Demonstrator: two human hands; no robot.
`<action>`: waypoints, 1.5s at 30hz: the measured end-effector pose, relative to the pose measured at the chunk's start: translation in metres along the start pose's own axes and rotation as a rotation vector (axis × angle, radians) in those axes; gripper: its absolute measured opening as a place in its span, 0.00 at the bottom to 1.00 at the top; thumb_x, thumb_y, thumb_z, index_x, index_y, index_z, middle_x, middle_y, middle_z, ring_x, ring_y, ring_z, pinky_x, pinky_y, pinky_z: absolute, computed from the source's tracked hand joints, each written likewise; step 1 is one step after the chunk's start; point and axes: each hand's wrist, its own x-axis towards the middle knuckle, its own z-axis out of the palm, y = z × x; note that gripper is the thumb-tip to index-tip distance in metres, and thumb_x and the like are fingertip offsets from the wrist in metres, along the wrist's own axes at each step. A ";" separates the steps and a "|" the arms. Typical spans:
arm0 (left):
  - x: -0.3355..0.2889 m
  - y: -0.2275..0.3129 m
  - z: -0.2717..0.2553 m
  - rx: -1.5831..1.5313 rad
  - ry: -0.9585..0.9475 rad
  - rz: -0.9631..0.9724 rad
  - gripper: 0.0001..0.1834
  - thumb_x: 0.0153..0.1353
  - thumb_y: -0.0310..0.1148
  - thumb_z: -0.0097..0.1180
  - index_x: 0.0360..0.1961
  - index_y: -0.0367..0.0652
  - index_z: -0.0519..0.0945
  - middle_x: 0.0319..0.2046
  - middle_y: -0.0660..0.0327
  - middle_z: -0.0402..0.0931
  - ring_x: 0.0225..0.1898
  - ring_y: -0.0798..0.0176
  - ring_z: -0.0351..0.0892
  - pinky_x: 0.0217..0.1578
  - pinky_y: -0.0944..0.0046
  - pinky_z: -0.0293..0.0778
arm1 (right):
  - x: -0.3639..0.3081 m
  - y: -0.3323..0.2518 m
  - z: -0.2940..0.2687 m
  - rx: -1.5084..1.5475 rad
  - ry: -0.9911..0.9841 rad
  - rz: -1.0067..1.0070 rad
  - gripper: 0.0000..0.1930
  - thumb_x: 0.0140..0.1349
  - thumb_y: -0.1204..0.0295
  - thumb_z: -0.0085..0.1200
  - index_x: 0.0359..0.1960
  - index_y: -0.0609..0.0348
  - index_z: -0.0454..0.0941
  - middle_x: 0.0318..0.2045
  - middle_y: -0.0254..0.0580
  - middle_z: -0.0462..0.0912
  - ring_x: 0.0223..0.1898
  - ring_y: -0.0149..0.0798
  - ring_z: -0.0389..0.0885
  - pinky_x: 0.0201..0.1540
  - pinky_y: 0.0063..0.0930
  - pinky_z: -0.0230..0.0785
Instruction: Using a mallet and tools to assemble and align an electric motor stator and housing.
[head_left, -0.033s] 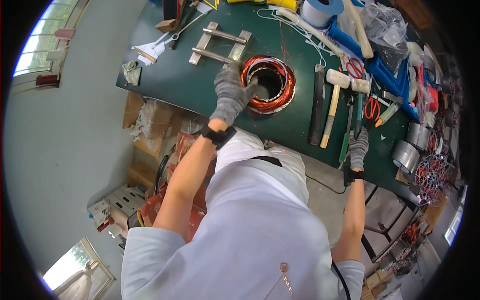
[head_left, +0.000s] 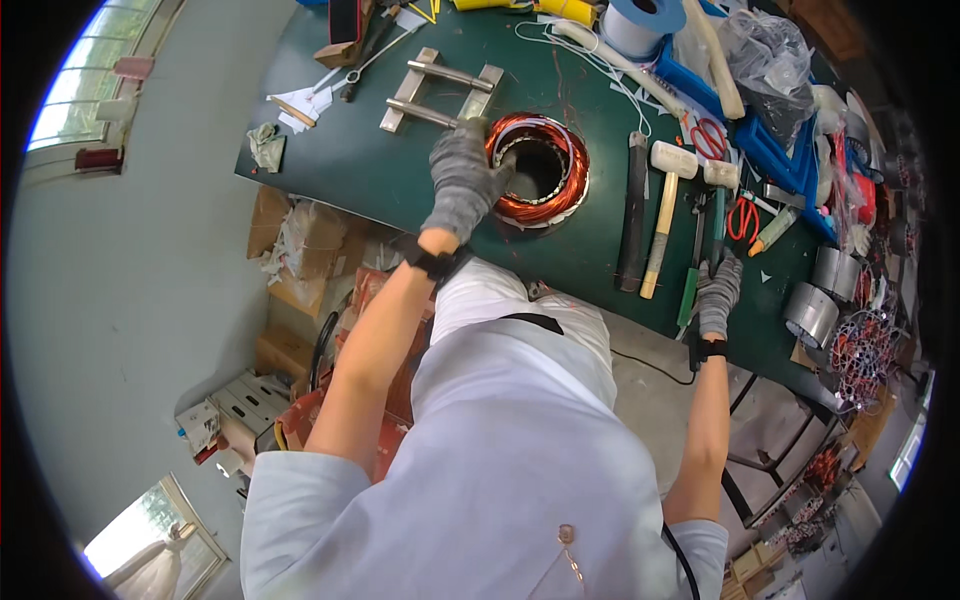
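A motor stator (head_left: 575, 190) with copper windings stands on the green workbench (head_left: 340, 160), its round bore facing up. My left hand (head_left: 462, 175), in a grey knit glove, grips its left side, with the thumb over the rim at the bore and the fingers around the outside. My right hand (head_left: 718, 292), gloved too, is closed around the lower end of the dark handle of a mallet (head_left: 720, 176) at the bench's front edge. Left of that hand lie a green-handled tool (head_left: 689, 295), a wooden-handled mallet (head_left: 675, 158) and a black rod (head_left: 634, 215).
Behind my left hand sits a metal frame with two bars (head_left: 437, 88). Red-handled scissors (head_left: 743, 218), a blue tray (head_left: 775, 150) and a wire spool (head_left: 640, 25) crowd the right side. Metal cylinders (head_left: 812, 313) stand at the far right. Paper scraps (head_left: 300, 105) lie at the left.
My right hand has shifted very slightly to the right. My left hand keeps its grip on the stator.
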 end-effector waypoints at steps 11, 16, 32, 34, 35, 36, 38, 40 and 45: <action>0.018 0.025 -0.023 0.580 -0.170 0.043 0.15 0.44 0.38 0.58 0.33 0.44 0.75 0.33 0.54 0.71 0.35 0.50 0.74 0.34 0.53 0.70 | -0.013 -0.090 0.043 0.459 -0.312 -0.213 0.13 0.49 0.75 0.55 0.39 0.55 0.75 0.45 0.47 0.70 0.44 0.46 0.72 0.46 0.32 0.68; 0.022 0.012 -0.018 0.205 -0.074 0.029 0.15 0.46 0.39 0.58 0.33 0.44 0.74 0.34 0.54 0.72 0.36 0.50 0.74 0.35 0.53 0.70 | 0.015 -0.075 0.006 0.697 -0.391 0.156 0.08 0.59 0.74 0.48 0.40 0.60 0.74 0.33 0.45 0.76 0.34 0.40 0.75 0.40 0.28 0.67; -0.071 -0.062 -0.013 -0.844 -0.144 -0.711 0.15 0.53 0.41 0.57 0.27 0.39 0.71 0.24 0.66 0.70 0.28 0.68 0.68 0.33 0.69 0.69 | 0.049 -0.141 -0.089 0.752 -0.140 0.156 0.10 0.62 0.71 0.45 0.42 0.63 0.73 0.37 0.42 0.77 0.41 0.32 0.74 0.47 0.25 0.64; -0.081 -0.034 -0.034 -0.964 -0.324 -0.794 0.16 0.60 0.41 0.49 0.35 0.37 0.73 0.28 0.67 0.73 0.32 0.66 0.71 0.38 0.68 0.69 | 0.031 -0.148 -0.095 0.754 -0.178 0.091 0.10 0.62 0.72 0.44 0.41 0.62 0.73 0.36 0.41 0.77 0.39 0.32 0.74 0.45 0.24 0.65; -0.094 -0.058 -0.006 -0.967 -0.479 -0.566 0.17 0.61 0.42 0.47 0.41 0.37 0.73 0.33 0.64 0.74 0.37 0.65 0.71 0.41 0.66 0.69 | 0.024 -0.154 -0.096 0.762 -0.212 0.020 0.09 0.62 0.72 0.44 0.41 0.61 0.74 0.35 0.41 0.77 0.38 0.31 0.74 0.43 0.24 0.66; -0.108 -0.078 0.024 -0.959 -0.630 -0.334 0.20 0.62 0.43 0.44 0.47 0.38 0.72 0.38 0.61 0.74 0.42 0.63 0.71 0.44 0.65 0.69 | 0.019 -0.161 -0.097 0.756 -0.332 -0.060 0.08 0.62 0.73 0.44 0.40 0.59 0.74 0.34 0.40 0.77 0.35 0.32 0.76 0.39 0.25 0.68; -0.083 0.016 -0.044 -0.679 -0.950 -0.309 0.23 0.62 0.41 0.45 0.55 0.40 0.67 0.52 0.57 0.66 0.53 0.64 0.64 0.52 0.62 0.63 | 0.010 -0.197 -0.114 0.933 -0.571 -0.088 0.06 0.59 0.76 0.46 0.36 0.58 0.75 0.32 0.41 0.78 0.33 0.37 0.77 0.37 0.26 0.69; -0.102 0.003 0.019 -1.035 -0.832 -0.163 0.23 0.62 0.41 0.45 0.56 0.43 0.66 0.49 0.60 0.68 0.51 0.64 0.65 0.52 0.62 0.61 | 0.000 -0.223 -0.114 0.969 -0.734 -0.297 0.06 0.56 0.72 0.50 0.34 0.58 0.75 0.31 0.46 0.77 0.34 0.45 0.76 0.40 0.30 0.69; -0.098 0.054 0.011 -2.068 -0.878 -0.709 0.11 0.63 0.43 0.43 0.35 0.49 0.70 0.31 0.69 0.68 0.34 0.70 0.66 0.40 0.71 0.62 | -0.045 -0.207 -0.089 0.730 -0.990 -0.386 0.07 0.54 0.72 0.50 0.33 0.58 0.75 0.31 0.47 0.77 0.35 0.49 0.75 0.41 0.34 0.68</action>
